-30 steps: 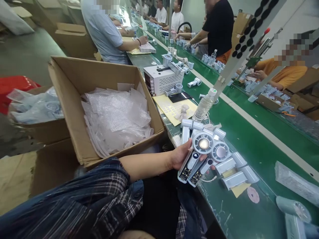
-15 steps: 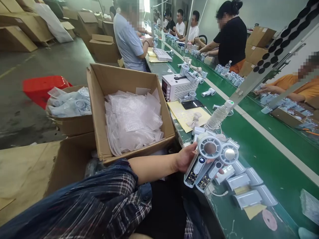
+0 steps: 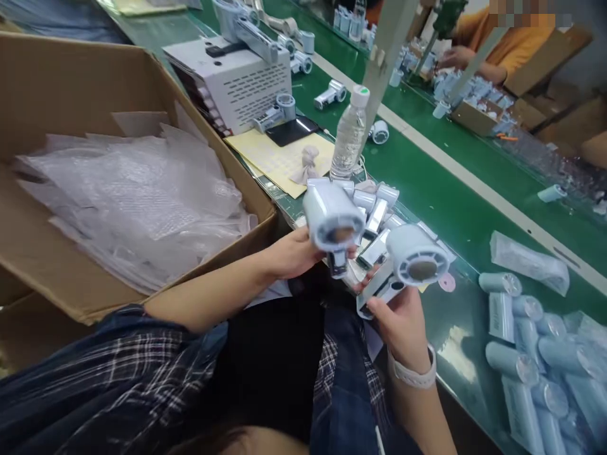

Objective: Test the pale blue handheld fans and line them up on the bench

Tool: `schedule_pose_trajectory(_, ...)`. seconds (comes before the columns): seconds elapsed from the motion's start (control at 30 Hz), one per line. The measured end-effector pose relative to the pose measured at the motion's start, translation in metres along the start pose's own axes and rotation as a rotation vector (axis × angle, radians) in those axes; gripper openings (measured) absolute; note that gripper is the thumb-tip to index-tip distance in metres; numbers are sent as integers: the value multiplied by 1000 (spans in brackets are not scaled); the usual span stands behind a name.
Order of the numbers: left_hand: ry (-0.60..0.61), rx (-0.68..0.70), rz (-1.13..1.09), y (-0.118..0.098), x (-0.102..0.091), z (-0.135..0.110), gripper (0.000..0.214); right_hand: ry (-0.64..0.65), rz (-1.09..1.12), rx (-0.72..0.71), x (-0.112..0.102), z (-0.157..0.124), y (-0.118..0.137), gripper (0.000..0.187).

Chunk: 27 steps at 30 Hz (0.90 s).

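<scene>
Two light-blue handheld fans are held above the near edge of the bench, one in each hand. My left hand (image 3: pixel 296 253) is closed around the handle of the left handheld fan (image 3: pixel 332 212), whose round head tilts down and is slightly blurred. My right hand (image 3: pixel 403 319), with a white wristband, grips the right handheld fan (image 3: pixel 417 253) by its handle, thumb on the front. The two fans are apart. Behind them lies a pile of similar fan bodies (image 3: pixel 377 215) on the green bench, partly hidden by the held fans.
At left stands a cardboard box (image 3: pixel 80 82) of clear plastic bubble bags (image 3: pixel 142 189). A white power-supply box (image 3: pixel 251 82), a phone (image 3: pixel 291 130) and a water bottle (image 3: pixel 349 136) sit beyond. Several blue cylindrical parts (image 3: pixel 545 354) lie at right. A co-worker's hand (image 3: pixel 458 57) shows across the bench.
Both fans were together in my left hand; now each hand holds one. My right hand has come plainly into view. The view has turned down and to the right.
</scene>
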<state>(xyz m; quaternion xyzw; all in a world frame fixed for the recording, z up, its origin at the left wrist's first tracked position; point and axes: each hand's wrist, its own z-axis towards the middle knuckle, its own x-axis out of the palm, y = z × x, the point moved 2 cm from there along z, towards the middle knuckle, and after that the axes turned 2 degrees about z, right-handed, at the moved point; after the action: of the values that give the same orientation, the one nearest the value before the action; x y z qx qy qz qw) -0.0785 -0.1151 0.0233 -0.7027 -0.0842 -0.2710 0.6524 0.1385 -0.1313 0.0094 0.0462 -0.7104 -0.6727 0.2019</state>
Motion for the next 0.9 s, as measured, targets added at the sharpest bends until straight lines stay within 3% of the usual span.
schedule_pose_trajectory(0.1,-3,-57,-153,17,5,1,49,-46,74,4,2,3,-5,37)
schedule_pose_trajectory(0.3,164,-66,21,11,25,-4,46,5,138,16,4,3,-7,28)
schedule_pose_trajectory(0.47,119,-71,40,12,23,-5,49,-17,115,34,1,1,-14,29)
schedule_pose_trajectory(0.73,181,-106,-30,17,19,-4,58,-65,156,105,4,6,-19,35)
schedule_pose_trajectory(0.9,109,-84,-46,22,15,0,56,-54,183,103,6,5,-20,34)
